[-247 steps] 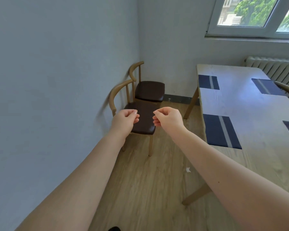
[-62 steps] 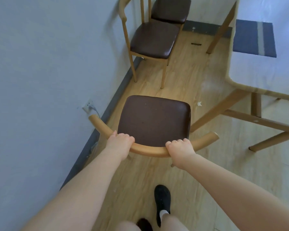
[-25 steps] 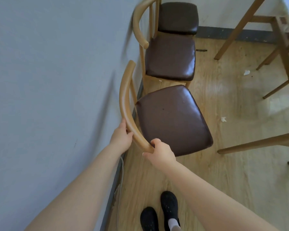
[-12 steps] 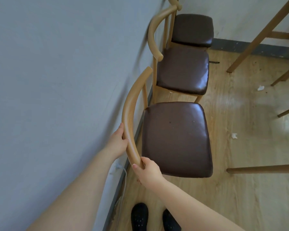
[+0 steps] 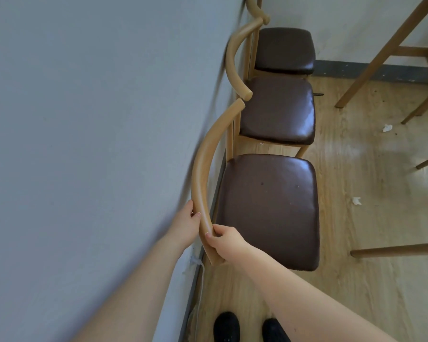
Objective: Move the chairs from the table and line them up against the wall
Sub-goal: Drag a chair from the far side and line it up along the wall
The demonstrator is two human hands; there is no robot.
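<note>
The grey wall point(image 5: 84, 119) filled the left. Against it stood three chairs in a row: the nearest chair point(image 5: 267, 208), a middle chair point(image 5: 277, 109) and a far chair point(image 5: 284, 49). The left hand point(image 5: 186, 224) and the right hand point(image 5: 224, 240) both grasped the nearest chair's curved backrest point(image 5: 204, 169) at its near end.

Soft daylight fills my view. A bright patch glares on the floor point(image 5: 371, 154) right of the nearest chair point(image 5: 267, 208); its seat shows dull sheen. The wall point(image 5: 84, 119) left of it smears with motion blur. Wide-angle bending curves the edges.
</note>
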